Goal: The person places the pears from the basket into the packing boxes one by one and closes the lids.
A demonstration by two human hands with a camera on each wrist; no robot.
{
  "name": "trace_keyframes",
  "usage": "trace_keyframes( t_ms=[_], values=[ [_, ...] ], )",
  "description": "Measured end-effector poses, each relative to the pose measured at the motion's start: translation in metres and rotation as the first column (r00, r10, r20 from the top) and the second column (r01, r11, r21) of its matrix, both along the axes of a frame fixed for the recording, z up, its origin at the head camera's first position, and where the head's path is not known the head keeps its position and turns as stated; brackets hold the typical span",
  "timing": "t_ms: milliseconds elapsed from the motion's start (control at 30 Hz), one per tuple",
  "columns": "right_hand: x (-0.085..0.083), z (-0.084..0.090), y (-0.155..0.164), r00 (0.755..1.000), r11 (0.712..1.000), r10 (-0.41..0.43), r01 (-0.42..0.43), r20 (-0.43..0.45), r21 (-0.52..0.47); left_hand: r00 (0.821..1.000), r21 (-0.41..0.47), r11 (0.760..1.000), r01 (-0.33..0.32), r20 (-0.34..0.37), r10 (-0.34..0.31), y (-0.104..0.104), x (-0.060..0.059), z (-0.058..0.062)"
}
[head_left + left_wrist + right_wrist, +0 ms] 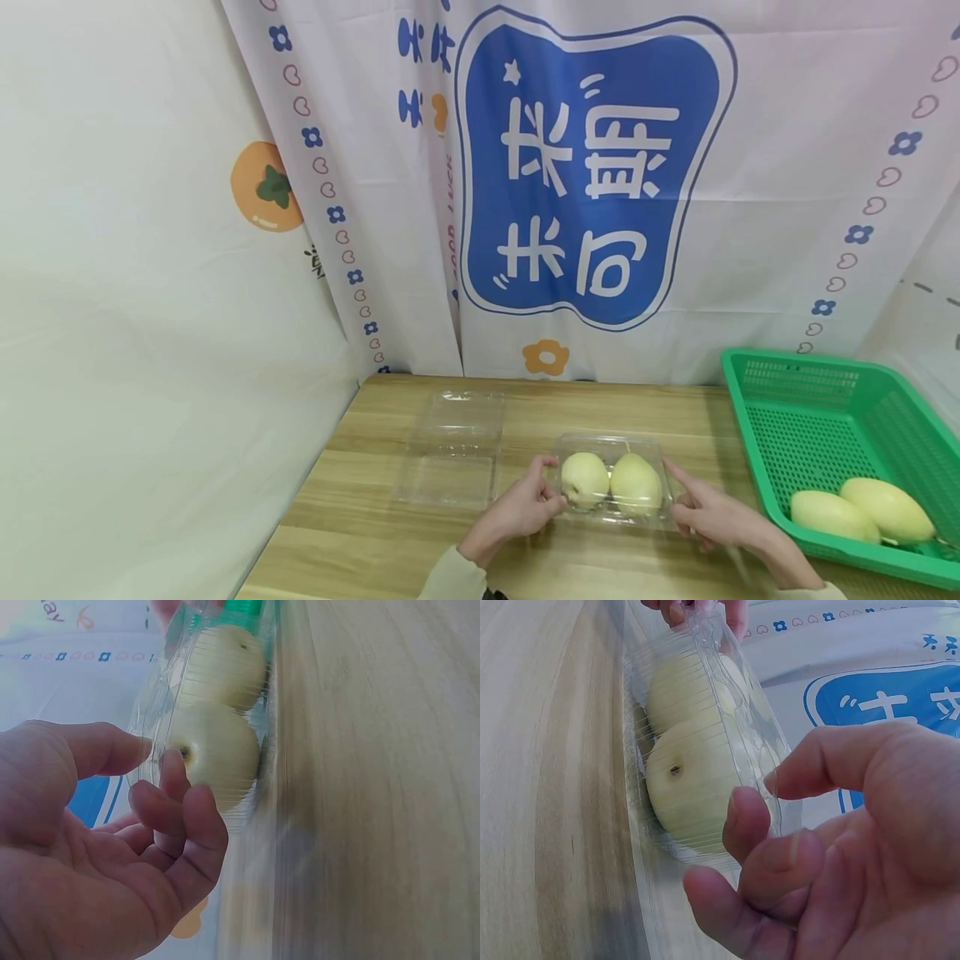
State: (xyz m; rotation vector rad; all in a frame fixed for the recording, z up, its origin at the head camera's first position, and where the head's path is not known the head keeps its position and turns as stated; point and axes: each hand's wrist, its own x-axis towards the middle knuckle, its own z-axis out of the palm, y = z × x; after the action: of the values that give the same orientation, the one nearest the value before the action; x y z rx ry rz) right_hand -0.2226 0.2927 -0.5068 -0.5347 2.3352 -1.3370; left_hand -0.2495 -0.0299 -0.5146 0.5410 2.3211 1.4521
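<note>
Clear plastic forms the ribbed clamshell container (611, 517) at the lower centre-right of the head frame, resting on the wood-grain surface (337, 500). Two pale yellow pears sit side by side under its lid: left pear (585, 480) and right pear (636, 483). Left hand (527, 502): grasping; thumb and fingertips pinch the container rim at its left end. Right hand (708, 508): grasping; thumb and index finger pinch the rim at the right end. Second clamshell (450, 479): lies unfolded at the lower centre-left of the frame, apart from the left hand. Green plastic basket (757, 450): lower right of the frame; two more pears (834, 516) lie touching at its near end. White printed curtain (405, 208): hangs behind the surface, with a blue panel (487, 167) of white characters at the upper centre
</note>
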Motion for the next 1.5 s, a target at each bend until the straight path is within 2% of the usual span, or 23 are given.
trace_keyframes(
  t_ms=[567, 800, 1000, 1133, 1300, 1400, 1500],
  values=[
    [-0.001, -0.004, -0.004, 0.999, 0.999, -0.021, 0.02, -0.03, -0.029, 1.0, 0.005, 1.0, 0.004, -0.005, -0.004, -0.001, -0.001, -0.002],
    [-0.003, -0.008, -0.009, 0.995, 0.998, -0.057, 0.056, -0.081, -0.015, 0.999, 0.002, 0.999, -0.033, 0.012, 0.033, -0.001, 0.001, -0.002],
    [-0.004, -0.007, -0.01, 0.995, 0.997, -0.061, 0.058, -0.085, -0.042, 0.999, 0.014, 0.999, -0.043, 0.02, 0.043, -0.001, 0.002, -0.001],
    [-0.006, -0.01, -0.007, 0.997, 0.996, -0.039, 0.033, -0.065, -0.087, 0.999, 0.018, 0.999, -0.047, 0.021, 0.046, -0.002, 0.002, -0.001],
    [-0.012, -0.02, 0.0, 1.0, 0.984, -0.006, 0.006, 0.001, -0.177, 0.999, 0.011, 0.999, -0.05, 0.02, 0.05, -0.003, 0.001, 0.0],
    [-0.014, -0.025, 0.002, 0.999, 0.975, -0.011, 0.022, 0.052, -0.222, 0.999, 0.012, 0.999, -0.051, 0.015, 0.051, -0.003, 0.001, 0.001],
    [-0.014, -0.027, 0.002, 0.998, 0.97, -0.02, 0.036, 0.068, -0.241, 0.999, 0.009, 0.999, -0.052, 0.012, 0.052, -0.001, 0.001, 0.001]
  ],
)
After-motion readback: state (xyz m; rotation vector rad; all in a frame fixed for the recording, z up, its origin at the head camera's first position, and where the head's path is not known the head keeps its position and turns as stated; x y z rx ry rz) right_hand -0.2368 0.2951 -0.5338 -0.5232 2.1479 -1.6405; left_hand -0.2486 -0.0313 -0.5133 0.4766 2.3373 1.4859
